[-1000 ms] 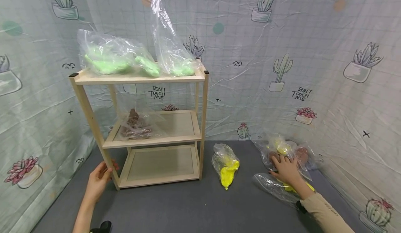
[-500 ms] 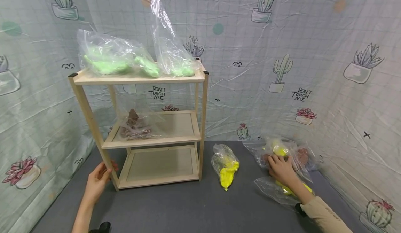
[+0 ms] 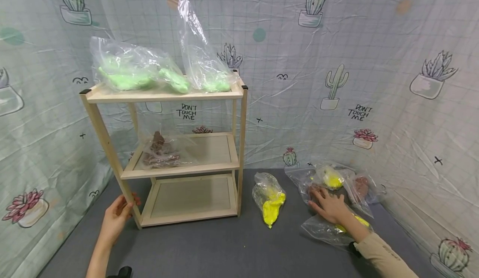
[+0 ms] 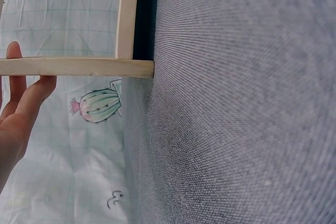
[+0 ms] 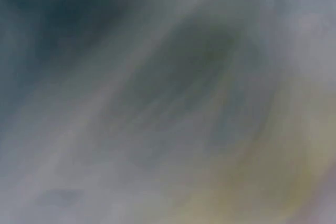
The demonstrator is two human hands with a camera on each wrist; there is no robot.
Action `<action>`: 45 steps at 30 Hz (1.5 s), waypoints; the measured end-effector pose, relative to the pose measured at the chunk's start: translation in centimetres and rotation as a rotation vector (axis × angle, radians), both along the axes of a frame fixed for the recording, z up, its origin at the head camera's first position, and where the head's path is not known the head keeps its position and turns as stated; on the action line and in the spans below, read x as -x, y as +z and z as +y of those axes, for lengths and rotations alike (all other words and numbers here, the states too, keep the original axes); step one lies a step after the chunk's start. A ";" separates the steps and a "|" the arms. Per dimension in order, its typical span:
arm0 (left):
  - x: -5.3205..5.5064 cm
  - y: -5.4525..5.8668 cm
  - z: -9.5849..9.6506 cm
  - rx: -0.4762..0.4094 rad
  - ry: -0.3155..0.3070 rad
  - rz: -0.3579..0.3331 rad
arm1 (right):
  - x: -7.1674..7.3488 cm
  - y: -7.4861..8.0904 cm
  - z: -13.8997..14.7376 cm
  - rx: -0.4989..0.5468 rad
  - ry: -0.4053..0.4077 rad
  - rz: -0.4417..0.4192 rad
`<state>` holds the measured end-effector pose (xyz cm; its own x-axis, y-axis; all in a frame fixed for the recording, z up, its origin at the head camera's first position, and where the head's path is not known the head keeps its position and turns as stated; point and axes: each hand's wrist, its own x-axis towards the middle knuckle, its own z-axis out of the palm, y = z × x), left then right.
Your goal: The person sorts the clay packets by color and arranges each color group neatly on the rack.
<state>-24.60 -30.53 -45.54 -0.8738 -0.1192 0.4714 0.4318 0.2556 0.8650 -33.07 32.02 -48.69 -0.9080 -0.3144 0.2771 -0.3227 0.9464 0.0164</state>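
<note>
Across the bottom runs a grey fabric worktop (image 3: 209, 249). At 9 o'clock stands a pale wooden 3-tier rack (image 3: 194, 168); at 4 o'clock lies a heap of clear plastic bags with yellow and brown contents (image 3: 333, 179). The left hand (image 3: 116, 215), at 8 o'clock, pinches the rack's front post; the right hand (image 3: 331, 208) rests on the heap, fingers spread.

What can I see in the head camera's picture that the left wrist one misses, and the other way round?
Only the head view: green bags atop the rack, a brown bag one level down, a yellow bag on the table, and the right grip resting on a bag pile.
Only the left wrist view: the table's weave up close, and a clear look at a cactus print near the post; in the head view that print seems mostly hidden.
Both: the left grip holding the post, part of the rack, the table and the printed backdrop.
</note>
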 end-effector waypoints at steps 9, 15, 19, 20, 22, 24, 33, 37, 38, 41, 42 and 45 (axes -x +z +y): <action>-0.1 0.1 0.0 -0.007 -0.004 -0.001 | 0.2 -0.4 -0.2 -0.122 0.114 0.126; -0.1 0.2 0.1 0.022 0.026 -0.022 | 0.1 -0.3 -0.5 -0.180 0.173 0.255; -0.1 0.1 0.1 0.045 0.046 -0.030 | 0.3 -0.3 -0.4 -0.200 0.229 0.321; -0.1 0.1 0.1 0.052 0.050 -0.032 | 0.3 -0.3 -0.4 -0.198 0.243 0.328; -0.1 0.1 0.1 0.060 0.058 -0.038 | 0.3 -0.3 -0.3 -0.193 0.271 0.343; -0.1 0.1 0.1 0.063 0.062 -0.039 | 0.4 -0.3 -0.2 -0.179 0.302 0.364; 0.6 -1.0 -0.8 0.035 0.017 -0.003 | 0.5 1.0 -1.0 -0.073 0.373 0.529; 2.6 -4.0 -2.8 0.057 0.010 0.011 | 0.1 2.5 -1.8 -0.032 0.407 0.579; 3.1 -4.9 -3.3 0.060 0.023 0.004 | -0.1 2.9 -1.9 -0.027 0.414 0.596; 4.2 -6.6 -4.3 0.095 0.080 -0.017 | -0.6 3.9 -2.4 -0.021 0.415 0.639; 4.4 -6.9 -4.4 0.114 0.109 -0.030 | -0.9 4.2 -2.6 -0.017 0.410 0.644; 4.6 -7.2 -4.5 0.123 0.112 -0.028 | -1.6 4.8 -3.0 0.003 0.391 0.649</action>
<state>-29.22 -35.07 -52.77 -0.8714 -0.1599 0.4639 0.3704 0.4058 0.8356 -31.44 28.98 -43.86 -0.3848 -0.5785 0.7192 -0.5610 0.7654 0.3154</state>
